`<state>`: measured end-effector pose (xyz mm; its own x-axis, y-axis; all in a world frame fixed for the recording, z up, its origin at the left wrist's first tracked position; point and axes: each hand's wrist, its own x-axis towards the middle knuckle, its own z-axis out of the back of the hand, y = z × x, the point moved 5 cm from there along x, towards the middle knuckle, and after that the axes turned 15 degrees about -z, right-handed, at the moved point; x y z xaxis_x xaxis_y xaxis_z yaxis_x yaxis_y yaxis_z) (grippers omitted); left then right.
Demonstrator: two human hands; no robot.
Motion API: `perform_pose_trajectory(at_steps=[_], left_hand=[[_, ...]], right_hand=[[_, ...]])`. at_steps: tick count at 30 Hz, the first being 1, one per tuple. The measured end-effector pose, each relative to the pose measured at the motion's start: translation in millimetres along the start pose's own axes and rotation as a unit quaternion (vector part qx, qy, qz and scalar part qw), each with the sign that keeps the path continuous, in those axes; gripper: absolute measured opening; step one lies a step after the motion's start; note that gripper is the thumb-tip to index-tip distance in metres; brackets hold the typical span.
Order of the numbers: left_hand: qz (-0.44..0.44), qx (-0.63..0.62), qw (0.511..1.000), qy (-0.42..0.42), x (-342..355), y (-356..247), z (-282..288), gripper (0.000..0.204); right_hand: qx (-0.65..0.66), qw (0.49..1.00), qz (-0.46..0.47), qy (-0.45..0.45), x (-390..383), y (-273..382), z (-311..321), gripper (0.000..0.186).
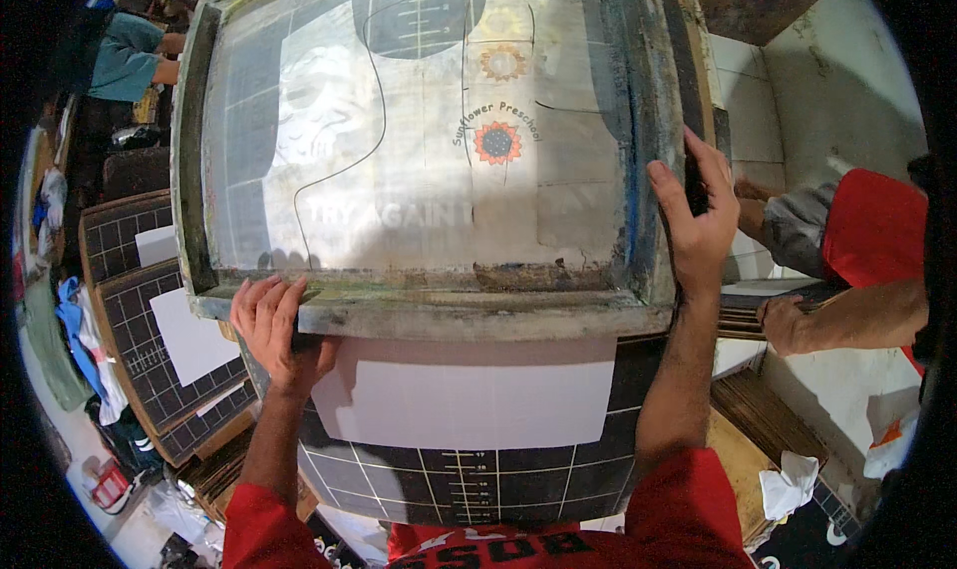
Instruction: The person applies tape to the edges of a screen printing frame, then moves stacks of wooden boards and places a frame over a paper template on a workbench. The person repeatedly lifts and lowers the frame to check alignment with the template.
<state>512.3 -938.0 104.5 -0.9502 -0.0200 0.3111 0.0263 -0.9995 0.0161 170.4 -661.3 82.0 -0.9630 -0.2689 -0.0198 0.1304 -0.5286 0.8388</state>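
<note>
A worn wooden screen-printing frame [478,320] with see-through mesh lies tilted in front of me. My left hand [274,325] grips its near rail at the left corner, fingers over the top and thumb below. With my right hand [703,215] I hold the right rail, thumb on top and fingers along the outer side. Through the mesh show a pale, shirt-shaped fabric piece and a small orange flower print [497,142]. A white sheet [464,394] sticks out under the near rail, on a black board with a white grid [449,484].
More black gridded boards [135,320] with white papers are stacked at left. On the right, another person's hand [785,324] rests near a board stack. A crumpled white paper [790,486] lies lower right. Another person's legs [125,55] show at far left.
</note>
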Motion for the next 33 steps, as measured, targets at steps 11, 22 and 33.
perform_pose_trajectory(at_steps=[11,22,33], left_hand=[[-0.002,-0.019,1.000,0.003,0,1,0,0.057],[-0.009,-0.019,1.000,-0.002,1,0,0,0.061],[-0.021,-0.013,1.000,-0.013,3,-1,0,0.059]], right_hand=[[0.052,0.998,-0.015,0.011,0,-11,1,0.051],[0.100,0.994,-0.049,0.003,-3,-16,2,0.053],[0.104,0.993,-0.052,-0.004,-4,-21,1,0.052]])
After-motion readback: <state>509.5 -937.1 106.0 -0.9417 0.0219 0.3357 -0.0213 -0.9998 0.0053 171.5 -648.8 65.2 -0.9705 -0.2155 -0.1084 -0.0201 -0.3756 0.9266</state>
